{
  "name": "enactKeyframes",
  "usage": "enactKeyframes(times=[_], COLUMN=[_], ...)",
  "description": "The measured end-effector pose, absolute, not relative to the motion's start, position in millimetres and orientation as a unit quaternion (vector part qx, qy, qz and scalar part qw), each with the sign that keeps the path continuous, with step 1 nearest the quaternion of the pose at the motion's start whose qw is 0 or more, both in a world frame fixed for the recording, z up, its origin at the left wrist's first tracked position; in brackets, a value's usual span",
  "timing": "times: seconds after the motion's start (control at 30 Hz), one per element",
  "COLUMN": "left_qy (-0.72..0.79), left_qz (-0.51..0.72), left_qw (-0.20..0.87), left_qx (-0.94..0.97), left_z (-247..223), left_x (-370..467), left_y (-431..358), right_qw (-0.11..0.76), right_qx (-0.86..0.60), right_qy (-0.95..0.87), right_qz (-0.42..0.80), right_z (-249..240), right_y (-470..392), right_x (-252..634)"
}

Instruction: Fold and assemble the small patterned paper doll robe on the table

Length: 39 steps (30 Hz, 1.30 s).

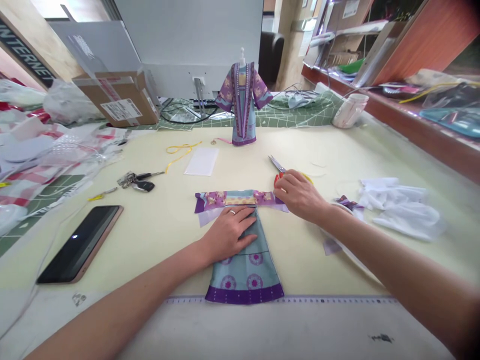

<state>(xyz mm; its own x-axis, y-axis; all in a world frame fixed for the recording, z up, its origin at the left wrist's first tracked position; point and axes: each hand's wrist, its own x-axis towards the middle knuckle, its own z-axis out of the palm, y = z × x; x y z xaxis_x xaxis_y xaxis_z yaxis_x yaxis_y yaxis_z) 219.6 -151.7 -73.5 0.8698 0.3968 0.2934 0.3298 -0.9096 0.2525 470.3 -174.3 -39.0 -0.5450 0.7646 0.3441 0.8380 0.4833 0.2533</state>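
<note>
A small doll-sized dress [247, 272] of printed fabric lies flat in front of me, with a blue-green skirt, purple hem and a patterned sleeve strip [213, 199] across its top. My left hand [230, 232] rests on the skirt just below that strip, fingers spread and pressing lightly. At the strip's right end, my right hand [300, 196] has curled fingers pinched at the sleeve edge. Directly behind it lie scissors [276, 164], blades pointing away and left, their red and yellow handles partly covered by the hand. Pale sheer fabric shows under both sleeve ends.
A similar robe [243, 107] stands on a mannequin at the back. Leftward lie a phone [80, 245], keys [140, 182], yellow ribbon [180, 149] and a white card [201, 161]. White fabric [405, 207] is at right. A ruler strip [322, 300] runs along the front.
</note>
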Motion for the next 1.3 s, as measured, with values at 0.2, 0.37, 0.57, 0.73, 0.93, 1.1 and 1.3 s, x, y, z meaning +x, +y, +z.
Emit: enactKeyframes(times=[0.2,0.37,0.57,0.73,0.93,1.1,1.3], left_qy=[0.236,0.243,0.248,0.245,0.237,0.239,0.239], left_qz=[0.269,0.267,0.255,0.266,0.261,0.254,0.243], left_qw=[0.171,0.176,0.185,0.199,0.207,0.206,0.207], left_qx=[0.918,0.916,0.916,0.911,0.912,0.914,0.917], left_z=[-63,-63,-75,-76,-78,-78,-76], left_x=[243,267,275,273,270,270,269], left_y=[-121,-102,-100,-103,-103,-102,-103], right_qw=[0.136,0.182,0.201,0.219,0.182,0.175,0.079], right_qx=[-0.489,-0.513,-0.519,-0.509,-0.492,-0.556,-0.567], right_qy=[-0.84,-0.825,-0.821,-0.822,-0.845,-0.811,-0.818], right_qz=[-0.189,-0.152,-0.127,-0.134,-0.108,-0.054,-0.046], right_z=[-55,-47,-46,-48,-46,-38,-47], right_y=[-183,-180,-182,-178,-180,-198,-207], right_x=[476,473,480,482,486,483,454])
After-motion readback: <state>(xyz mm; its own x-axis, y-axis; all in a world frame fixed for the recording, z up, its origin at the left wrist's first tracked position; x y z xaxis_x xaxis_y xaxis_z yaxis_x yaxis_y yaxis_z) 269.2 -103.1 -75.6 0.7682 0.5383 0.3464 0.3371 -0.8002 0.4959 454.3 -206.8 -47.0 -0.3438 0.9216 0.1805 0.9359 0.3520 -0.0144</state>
